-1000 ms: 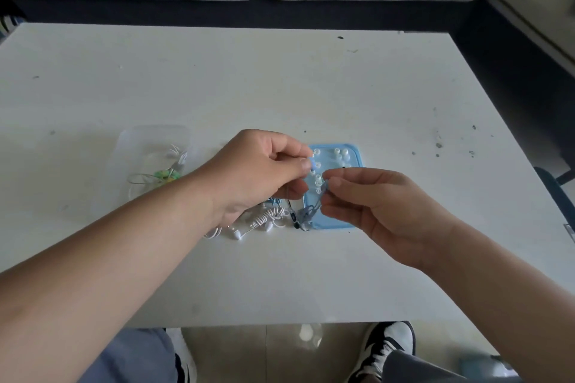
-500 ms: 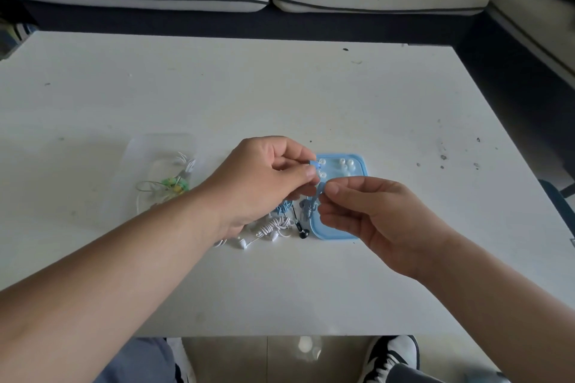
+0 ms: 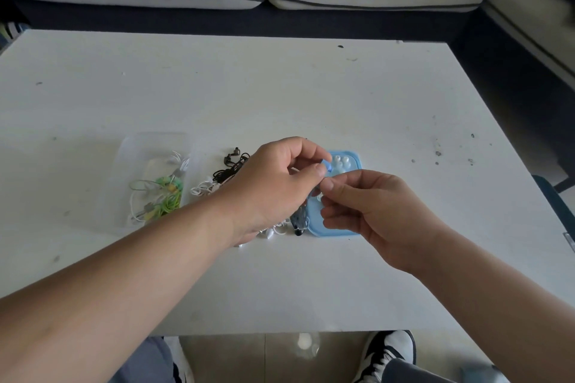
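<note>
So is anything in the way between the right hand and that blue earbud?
Nothing visible. The left hand pinches the earbud over the tray, and the right hand has its fingertips close beside it, with nothing between them.

Left hand (image 3: 273, 183) and right hand (image 3: 382, 211) bare, forearms bare too; grey-blue trousers (image 3: 146, 361), and there's a black-and-white sneaker (image 3: 389, 348), white laces.

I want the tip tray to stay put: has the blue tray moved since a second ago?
No. The blue tray lies the same gap right of the clear bag as before.
</note>
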Demonstrator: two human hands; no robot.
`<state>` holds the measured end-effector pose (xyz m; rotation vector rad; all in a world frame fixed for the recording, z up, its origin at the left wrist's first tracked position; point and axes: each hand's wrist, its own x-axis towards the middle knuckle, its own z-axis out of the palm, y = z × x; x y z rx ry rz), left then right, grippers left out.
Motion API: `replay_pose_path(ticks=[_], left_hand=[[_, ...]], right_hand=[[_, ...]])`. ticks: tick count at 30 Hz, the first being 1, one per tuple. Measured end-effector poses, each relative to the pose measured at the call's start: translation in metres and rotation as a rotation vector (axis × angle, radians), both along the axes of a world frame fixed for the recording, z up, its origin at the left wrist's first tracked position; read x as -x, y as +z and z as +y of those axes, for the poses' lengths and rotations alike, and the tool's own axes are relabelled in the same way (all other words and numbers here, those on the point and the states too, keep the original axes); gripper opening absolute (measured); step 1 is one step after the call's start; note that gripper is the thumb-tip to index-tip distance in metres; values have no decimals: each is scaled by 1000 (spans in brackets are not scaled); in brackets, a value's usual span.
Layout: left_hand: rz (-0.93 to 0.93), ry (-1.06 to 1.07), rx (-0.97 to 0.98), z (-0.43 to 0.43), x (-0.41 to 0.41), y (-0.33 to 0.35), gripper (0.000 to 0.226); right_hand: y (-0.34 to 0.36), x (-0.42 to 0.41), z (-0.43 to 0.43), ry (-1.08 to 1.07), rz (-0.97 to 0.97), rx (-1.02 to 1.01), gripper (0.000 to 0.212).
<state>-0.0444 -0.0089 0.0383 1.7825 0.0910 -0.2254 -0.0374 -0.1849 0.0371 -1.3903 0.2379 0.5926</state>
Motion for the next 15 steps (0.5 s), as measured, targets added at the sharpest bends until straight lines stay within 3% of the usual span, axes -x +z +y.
replay_pose_path(ticks=[7, 11, 15], left_hand=[[72, 91, 98, -5, -9, -1, 12], [160, 104, 181, -6, -12, 1, 12], [172, 91, 163, -10, -12, 0, 11]], right_hand=[[8, -9, -12, -105, -91, 174, 46], [9, -16, -25, -291, -109, 255, 33], [2, -20, -28, -286, -164, 371, 16]])
